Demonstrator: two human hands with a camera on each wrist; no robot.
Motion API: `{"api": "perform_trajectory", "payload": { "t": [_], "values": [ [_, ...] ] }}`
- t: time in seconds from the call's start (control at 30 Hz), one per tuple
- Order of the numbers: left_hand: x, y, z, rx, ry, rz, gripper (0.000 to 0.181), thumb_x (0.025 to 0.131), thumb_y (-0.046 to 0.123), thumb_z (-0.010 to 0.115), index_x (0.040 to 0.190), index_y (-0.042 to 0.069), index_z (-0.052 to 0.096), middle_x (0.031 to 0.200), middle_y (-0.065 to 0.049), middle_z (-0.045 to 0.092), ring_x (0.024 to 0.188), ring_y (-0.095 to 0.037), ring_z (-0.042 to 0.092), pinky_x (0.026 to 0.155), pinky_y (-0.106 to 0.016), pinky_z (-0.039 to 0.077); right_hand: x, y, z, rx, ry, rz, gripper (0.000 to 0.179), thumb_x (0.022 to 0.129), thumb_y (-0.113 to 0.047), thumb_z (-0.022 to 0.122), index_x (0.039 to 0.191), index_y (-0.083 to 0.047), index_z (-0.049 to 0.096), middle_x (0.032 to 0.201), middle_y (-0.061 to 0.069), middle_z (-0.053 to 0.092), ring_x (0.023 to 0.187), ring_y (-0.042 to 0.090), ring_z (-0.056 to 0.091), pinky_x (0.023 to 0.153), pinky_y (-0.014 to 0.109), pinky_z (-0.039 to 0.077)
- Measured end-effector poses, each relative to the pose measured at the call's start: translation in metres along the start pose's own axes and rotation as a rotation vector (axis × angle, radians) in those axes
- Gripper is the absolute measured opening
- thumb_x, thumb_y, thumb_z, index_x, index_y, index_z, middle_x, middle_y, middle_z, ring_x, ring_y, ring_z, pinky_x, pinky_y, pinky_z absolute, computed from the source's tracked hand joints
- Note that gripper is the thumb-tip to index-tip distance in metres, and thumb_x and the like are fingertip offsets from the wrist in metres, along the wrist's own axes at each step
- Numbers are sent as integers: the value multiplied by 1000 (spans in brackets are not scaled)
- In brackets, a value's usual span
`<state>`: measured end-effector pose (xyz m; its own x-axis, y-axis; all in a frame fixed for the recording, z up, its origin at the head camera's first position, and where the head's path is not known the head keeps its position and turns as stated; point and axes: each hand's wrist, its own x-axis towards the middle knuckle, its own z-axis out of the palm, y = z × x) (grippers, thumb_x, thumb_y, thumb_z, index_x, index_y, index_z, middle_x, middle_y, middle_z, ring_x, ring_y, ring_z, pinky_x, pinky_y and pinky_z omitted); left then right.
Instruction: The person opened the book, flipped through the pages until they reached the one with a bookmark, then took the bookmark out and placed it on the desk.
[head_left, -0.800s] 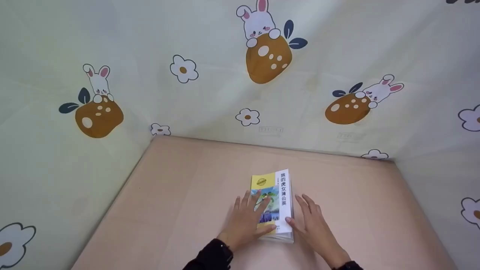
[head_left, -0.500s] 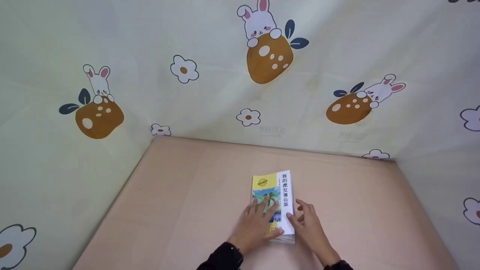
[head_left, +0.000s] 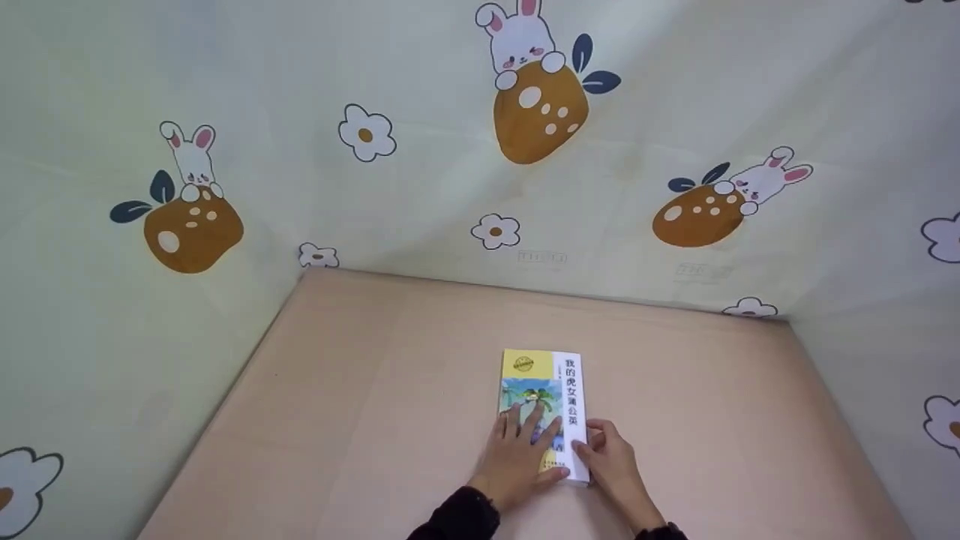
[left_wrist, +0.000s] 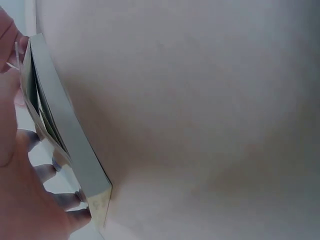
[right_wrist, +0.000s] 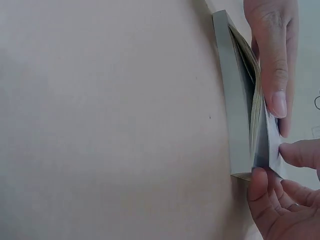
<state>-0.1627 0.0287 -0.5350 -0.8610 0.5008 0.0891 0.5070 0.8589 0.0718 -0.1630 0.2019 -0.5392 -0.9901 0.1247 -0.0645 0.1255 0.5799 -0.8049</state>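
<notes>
Yellow-and-white book [head_left: 551, 390] is lying under wide fingers of the left hand [head_left: 517, 457]; right hand [head_left: 613, 465] is pinching its cover [right_wrist: 273, 137], which, I am judging, is not yet lying flat

Black Chinese characters [head_left: 571, 391] reading 我的虎女蒲公英 run down the white vertical strip [head_left: 574, 442] on the yellow, blue and white paperback book [head_left: 556, 403]. Its dark round emblem [head_left: 523, 364] and the small print [head_left: 553, 464] at the cover's foot are illegible, as are two faint boxed marks [head_left: 542, 257] on the pale rabbit-printed wall covering [head_left: 420, 195].
</notes>
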Motion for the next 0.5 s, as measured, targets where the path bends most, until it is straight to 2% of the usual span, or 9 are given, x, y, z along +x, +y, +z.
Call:
{"api": "perform_trajectory", "payload": {
  "t": [0.1,0.2,0.33,0.5],
  "values": [
    [0,3,0,27,-8,-14,70,87,68,35,144,28,34,150,-5,33,136,-35,31,107,-49,31,1,6,0,58,-31,21,43,82,-10,65,119,7,49,76,5,55,54,11,49,45,21,44],
    [-1,5,2,3,-26,-32,69,88,66,36,145,28,34,152,-5,30,138,-36,27,109,-51,27,1,11,0,117,-89,30,45,83,-8,65,122,7,47,76,5,54,50,11,48,42,21,44],
    [-4,6,4,-69,-50,-45,68,89,63,40,145,25,33,153,-6,26,140,-37,21,111,-53,22,-1,15,-4,140,-183,18,52,83,-8,65,128,6,42,80,4,52,57,11,49,45,19,43],
    [-3,6,3,-121,-65,-44,68,89,62,41,146,25,31,154,-6,23,141,-38,18,112,-54,18,0,18,-14,194,-331,14,72,82,-8,67,142,1,28,85,6,49,64,14,49,50,19,43]
  ]
}}
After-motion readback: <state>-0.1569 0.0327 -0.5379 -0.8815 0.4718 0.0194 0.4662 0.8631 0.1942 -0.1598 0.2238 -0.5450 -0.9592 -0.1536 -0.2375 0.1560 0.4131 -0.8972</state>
